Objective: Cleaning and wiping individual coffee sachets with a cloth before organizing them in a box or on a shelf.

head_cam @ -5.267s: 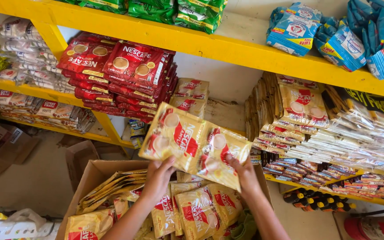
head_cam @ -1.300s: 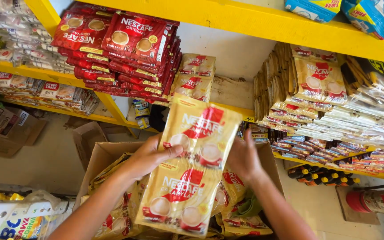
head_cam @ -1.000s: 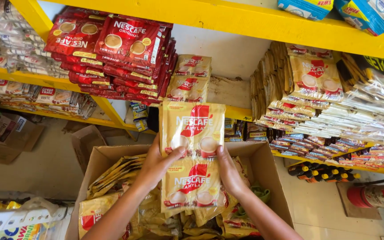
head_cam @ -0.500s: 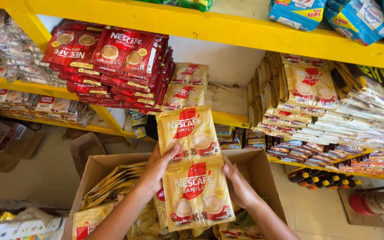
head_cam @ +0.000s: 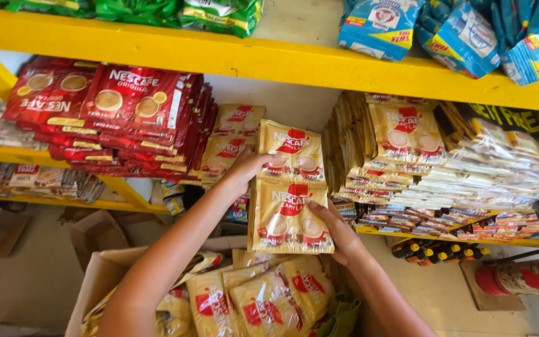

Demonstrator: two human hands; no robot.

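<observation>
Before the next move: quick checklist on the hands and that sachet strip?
1. Left hand on the upper part of the gold coffee sachet strip: ok, fingers at its left edge.
2. Right hand supporting the strip's lower right corner: ok.
3. Strip lifted out of the cardboard box: ok, held above it.
4. Gap on the yellow shelf level between the red sachet stack and the gold stack at right: ok, some gold sachets already at its back.
5. More gold sachets in the box: ok.
6. Grip firmness: cannot tell.
</observation>
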